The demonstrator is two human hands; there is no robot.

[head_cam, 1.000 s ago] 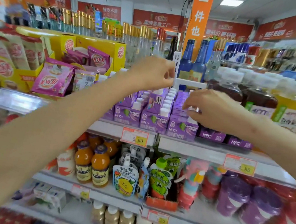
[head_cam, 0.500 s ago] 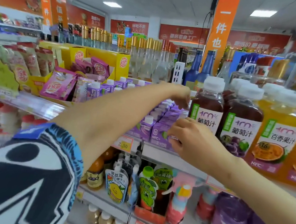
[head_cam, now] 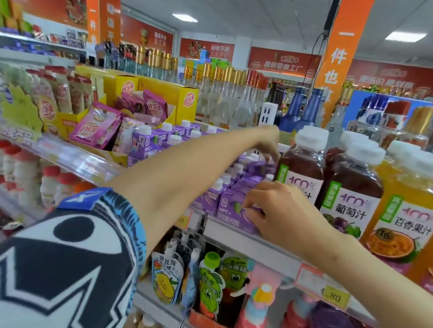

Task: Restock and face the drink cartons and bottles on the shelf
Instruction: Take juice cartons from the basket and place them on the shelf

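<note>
Purple paperboard cartons [head_cam: 247, 177] stand in rows on the shelf [head_cam: 261, 249] beside the grape-juice bottles [head_cam: 350, 205], the right hand [head_cam: 286, 217] clamping its fingers on the front carton [head_cam: 231, 208], the left hand [head_cam: 267, 142] at the row's rear, grip unreadable; probably light and easily dented, each is best held by opposite side walls.

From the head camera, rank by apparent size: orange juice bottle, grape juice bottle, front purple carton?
1. Orange juice bottle, though it may just be nearer the camera, so its lead is unsure.
2. Grape juice bottle.
3. Front purple carton, clearly smallest.
</note>
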